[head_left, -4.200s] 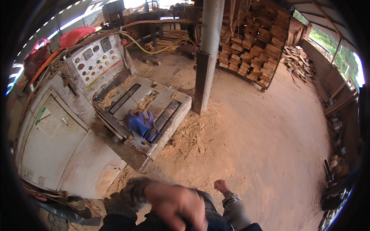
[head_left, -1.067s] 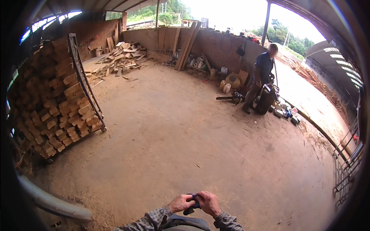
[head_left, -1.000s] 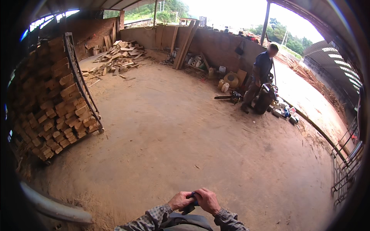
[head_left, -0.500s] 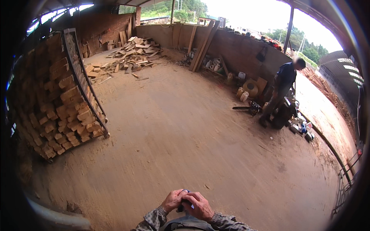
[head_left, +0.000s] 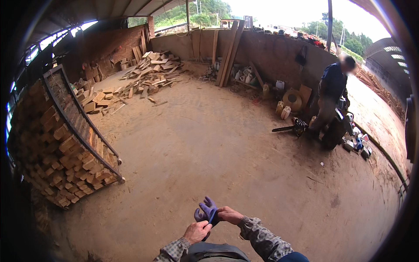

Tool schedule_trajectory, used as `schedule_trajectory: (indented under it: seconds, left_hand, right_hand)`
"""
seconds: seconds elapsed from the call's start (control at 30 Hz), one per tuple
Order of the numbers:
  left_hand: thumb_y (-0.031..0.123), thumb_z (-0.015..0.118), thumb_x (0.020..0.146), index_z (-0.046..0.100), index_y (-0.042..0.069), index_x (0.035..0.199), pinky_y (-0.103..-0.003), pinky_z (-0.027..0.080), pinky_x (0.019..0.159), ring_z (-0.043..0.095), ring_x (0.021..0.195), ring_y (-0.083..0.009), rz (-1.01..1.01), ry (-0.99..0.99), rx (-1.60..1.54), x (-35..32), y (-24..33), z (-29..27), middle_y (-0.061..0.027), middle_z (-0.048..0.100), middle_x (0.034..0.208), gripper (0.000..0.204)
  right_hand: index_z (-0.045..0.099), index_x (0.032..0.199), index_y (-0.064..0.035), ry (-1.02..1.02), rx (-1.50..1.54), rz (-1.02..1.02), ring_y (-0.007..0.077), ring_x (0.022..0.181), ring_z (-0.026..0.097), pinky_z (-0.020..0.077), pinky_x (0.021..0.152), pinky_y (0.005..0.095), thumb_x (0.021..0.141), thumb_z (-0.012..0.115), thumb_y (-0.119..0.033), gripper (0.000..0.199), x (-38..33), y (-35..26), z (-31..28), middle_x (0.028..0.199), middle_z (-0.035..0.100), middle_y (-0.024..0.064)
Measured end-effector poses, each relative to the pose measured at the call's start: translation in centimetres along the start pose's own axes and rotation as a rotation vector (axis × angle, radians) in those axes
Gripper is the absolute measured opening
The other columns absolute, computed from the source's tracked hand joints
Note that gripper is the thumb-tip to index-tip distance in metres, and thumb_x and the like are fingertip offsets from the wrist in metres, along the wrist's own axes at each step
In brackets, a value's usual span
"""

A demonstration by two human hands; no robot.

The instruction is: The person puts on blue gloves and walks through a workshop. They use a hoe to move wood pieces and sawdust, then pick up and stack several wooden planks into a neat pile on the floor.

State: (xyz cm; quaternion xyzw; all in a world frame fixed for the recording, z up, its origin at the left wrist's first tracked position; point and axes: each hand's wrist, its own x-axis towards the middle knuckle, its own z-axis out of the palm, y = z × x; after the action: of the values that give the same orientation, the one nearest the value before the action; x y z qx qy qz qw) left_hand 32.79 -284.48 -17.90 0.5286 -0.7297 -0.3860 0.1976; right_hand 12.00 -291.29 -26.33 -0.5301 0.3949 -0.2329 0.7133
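In front of my body a purple glove [head_left: 207,210] with a dark blue cuff is held up between my hands, its fingers pointing up and away. My left hand [head_left: 197,232], bare below the knuckles and at the wrist, pinches the near left side of the cuff. On the other side, my right hand [head_left: 230,215] grips the cuff's right edge with bent fingers. The right fingertips are partly hidden behind the glove, so I cannot tell whether any are inside it. Both forearms wear checked grey sleeves.
A metal-framed stack of timber [head_left: 70,161] stands at left. Loose boards [head_left: 150,72] lie piled behind it. At right a person [head_left: 330,94] stands beside a dark bin [head_left: 334,134], with a chainsaw [head_left: 297,127] on the floor. Planks [head_left: 230,54] lean on the back wall.
My hands were pressed together around a bundle, mostly covered. Now they are apart, and the purple glove shows stretched between them. The view has shifted slightly.
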Motion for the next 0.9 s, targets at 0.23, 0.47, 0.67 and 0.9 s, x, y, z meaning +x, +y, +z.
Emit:
schedule_trajectory:
  seconds: [0.23,0.47,0.67,0.9]
  left_hand:
    - [0.025,0.059,0.09,0.06,0.006,0.086,-0.045,0.048,0.06,0.062,0.071,-0.0383,0.313,0.06,0.01,13.6,-1.3,3.0,-0.0204,0.061,0.072,0.02]
    - [0.023,0.058,0.093,0.052,0.001,0.073,-0.036,0.038,0.049,0.039,0.051,-0.0192,0.164,0.035,-0.374,29.2,3.4,-7.5,-0.0169,0.045,0.058,0.03]
    - [0.025,0.059,0.091,0.056,0.001,0.076,-0.039,0.045,0.053,0.057,0.055,-0.0305,0.441,-0.099,-0.224,39.3,0.4,-9.3,-0.0194,0.054,0.063,0.029]
    - [0.025,0.069,0.087,0.06,0.003,0.073,-0.033,0.042,0.049,0.051,0.05,-0.0132,0.231,0.024,-0.381,48.8,0.1,-11.5,-0.0134,0.052,0.056,0.028]
  right_hand:
    - [0.058,0.073,0.0051,0.458,0.353,-0.482,0.0192,0.07,0.059,0.0476,0.061,0.0339,0.08,0.048,-0.002,0.014,6.7,-8.4,-4.1,0.073,0.061,0.0065]
    - [0.068,0.094,-0.0004,0.522,-0.476,-0.182,0.0129,0.071,0.061,0.0509,0.064,0.0312,0.091,0.056,-0.018,0.021,15.4,-8.4,-16.4,0.08,0.068,0.0074]
    - [0.06,0.121,-0.0056,0.024,-0.357,-0.145,0.0184,0.105,0.058,0.0476,0.089,0.0324,0.095,0.053,-0.019,0.03,21.4,-11.7,-22.4,0.114,0.063,0.0103]
    - [0.032,0.147,-0.0123,-0.15,0.865,-0.292,0.0305,0.136,0.035,0.0253,0.113,0.0453,0.097,0.044,-0.034,0.056,33.9,-15.6,-27.8,0.152,0.033,0.011]
